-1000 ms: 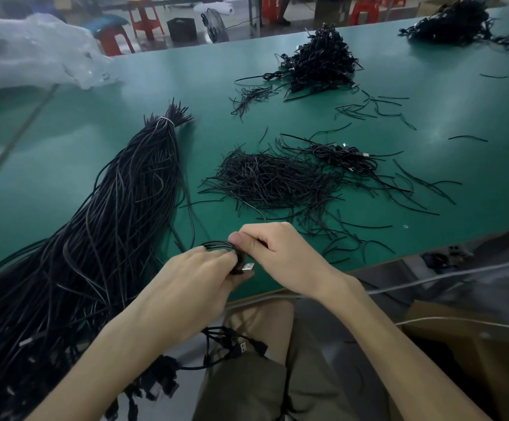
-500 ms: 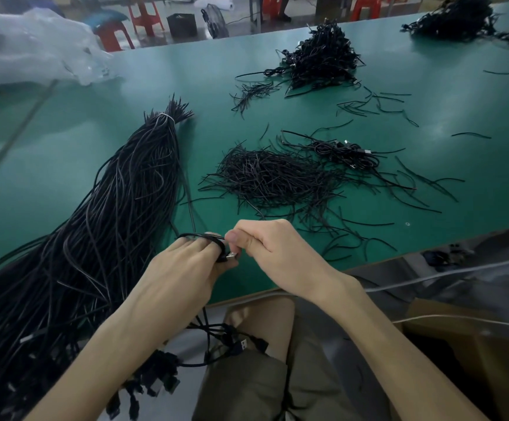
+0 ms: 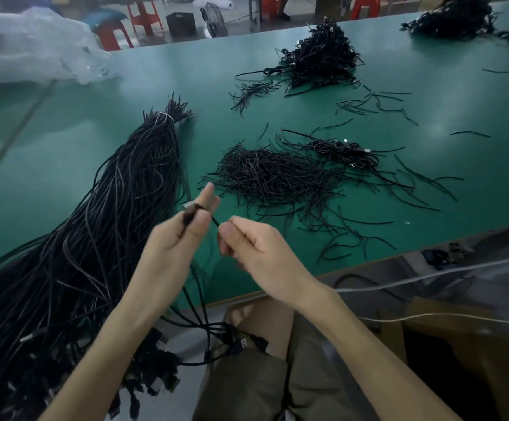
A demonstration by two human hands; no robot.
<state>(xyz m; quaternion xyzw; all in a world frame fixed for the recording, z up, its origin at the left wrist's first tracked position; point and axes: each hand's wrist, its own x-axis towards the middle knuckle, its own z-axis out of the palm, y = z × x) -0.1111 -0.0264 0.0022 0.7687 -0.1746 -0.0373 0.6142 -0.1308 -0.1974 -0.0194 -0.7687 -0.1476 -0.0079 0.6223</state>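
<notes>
My left hand (image 3: 174, 241) holds a coiled black cable (image 3: 190, 214) between thumb and fingers, raised over the green table (image 3: 429, 183); two of its fingers point up. My right hand (image 3: 256, 253) pinches the free end of that cable (image 3: 215, 221) just to the right, about a finger's width from the left hand. Both hands are blurred. More cable hangs from the left hand down toward my lap, where USB plugs (image 3: 241, 343) lie.
A thick tied bundle of long black cables (image 3: 101, 226) runs along the left and over the table's near edge. A heap of short black ties (image 3: 274, 174) lies ahead, coiled cables (image 3: 342, 151) behind it, and a larger pile (image 3: 320, 56) further back. Clear plastic bag (image 3: 34, 47) far left.
Both hands rose from the table's near edge. They were pressed together on the coil; now they have parted slightly, the right hand drawing the cable end out to the right.
</notes>
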